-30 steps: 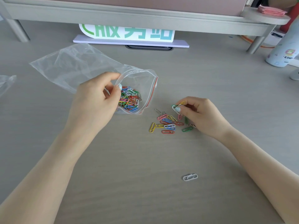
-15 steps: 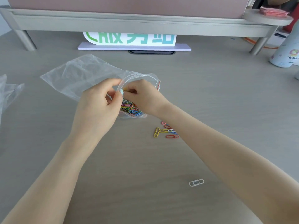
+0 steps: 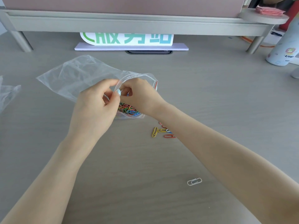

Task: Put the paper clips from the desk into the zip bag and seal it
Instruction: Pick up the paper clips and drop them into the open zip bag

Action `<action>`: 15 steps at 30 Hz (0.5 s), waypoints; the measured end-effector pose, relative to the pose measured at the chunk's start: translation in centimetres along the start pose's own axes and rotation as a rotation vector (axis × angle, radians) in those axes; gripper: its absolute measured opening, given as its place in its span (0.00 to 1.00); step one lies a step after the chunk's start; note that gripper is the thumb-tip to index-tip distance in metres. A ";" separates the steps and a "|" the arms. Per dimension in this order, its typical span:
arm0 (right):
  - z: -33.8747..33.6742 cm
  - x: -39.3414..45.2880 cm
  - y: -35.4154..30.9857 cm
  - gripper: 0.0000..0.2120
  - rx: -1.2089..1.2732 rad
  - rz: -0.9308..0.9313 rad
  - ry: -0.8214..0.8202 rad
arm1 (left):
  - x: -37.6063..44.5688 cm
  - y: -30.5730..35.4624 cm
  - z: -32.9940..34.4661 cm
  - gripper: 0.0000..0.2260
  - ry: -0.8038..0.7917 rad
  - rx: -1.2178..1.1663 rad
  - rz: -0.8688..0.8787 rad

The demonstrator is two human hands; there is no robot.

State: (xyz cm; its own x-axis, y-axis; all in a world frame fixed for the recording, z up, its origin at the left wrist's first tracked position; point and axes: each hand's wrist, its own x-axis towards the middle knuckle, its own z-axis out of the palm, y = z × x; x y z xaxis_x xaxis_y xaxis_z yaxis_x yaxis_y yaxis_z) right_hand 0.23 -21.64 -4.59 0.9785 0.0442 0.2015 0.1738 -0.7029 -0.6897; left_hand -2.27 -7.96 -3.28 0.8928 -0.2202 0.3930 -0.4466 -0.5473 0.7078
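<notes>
A clear zip bag [image 3: 77,75] with a red seal strip lies on the desk, its mouth facing right. My left hand [image 3: 95,107] pinches the near lip of the mouth and holds it apart. My right hand [image 3: 140,96] is inside the mouth with its fingers curled; whether clips are still in them is hidden. A heap of coloured paper clips [image 3: 129,110] sits inside the bag. A few loose coloured clips [image 3: 161,131] lie on the desk beside my right forearm, partly hidden by it. One white paper clip [image 3: 194,181] lies alone nearer to me.
A raised shelf [image 3: 129,23] spans the back, with a green-lettered sign [image 3: 127,39] beneath it. A white bottle [image 3: 284,50] stands at the far right. Another clear plastic bag [image 3: 8,92] lies at the left edge.
My right hand left the loose clip pile with some clips and moved left into the bag's mouth. The left hand kept its pinch on the bag's lip.
</notes>
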 end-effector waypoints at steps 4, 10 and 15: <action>0.1 -0.1 0.1 0.09 -0.038 -0.012 -0.008 | 0.0 0.0 0.0 0.10 0.002 0.011 0.000; -1.6 -2.7 1.3 0.06 0.032 -0.005 -0.054 | 0.1 -0.1 0.0 0.10 0.003 0.010 -0.014; -4.0 -7.9 4.2 0.24 -0.109 -0.097 -0.132 | 0.1 -0.1 0.1 0.11 -0.004 0.009 -0.016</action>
State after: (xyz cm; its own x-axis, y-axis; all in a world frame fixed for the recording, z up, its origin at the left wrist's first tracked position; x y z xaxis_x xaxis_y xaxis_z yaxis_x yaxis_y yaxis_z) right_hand -7.20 -27.77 -6.34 0.9652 0.2030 0.1650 0.2615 -0.7633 -0.5907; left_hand -2.14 -7.96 -3.38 0.9001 -0.2148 0.3790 -0.4316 -0.5579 0.7089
